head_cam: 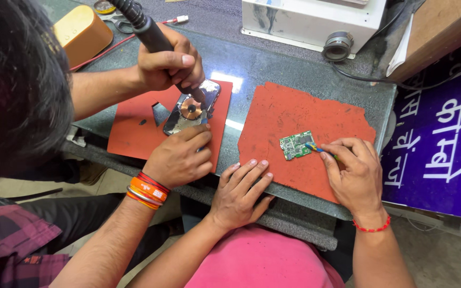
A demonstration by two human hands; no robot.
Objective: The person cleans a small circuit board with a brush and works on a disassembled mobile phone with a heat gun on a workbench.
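A small green circuit board [295, 144] lies on a ragged red mat [294, 112]. My right hand [354, 172], with a red thread at the wrist, pinches a thin tool [316, 149] with a blue and yellow tip that touches the board's right edge. My left hand [239, 193] rests flat on the mat's near edge, fingers spread and holding nothing, just below and left of the board.
A co-worker on the left holds a black hot-air handle [148, 29] over an opened phone [192, 108] with a copper coil on a second red mat [134, 125], steadying it with a bangled hand [179, 158]. A white box [310, 18], an orange case [84, 33] and a cardboard box [444, 26] stand behind.
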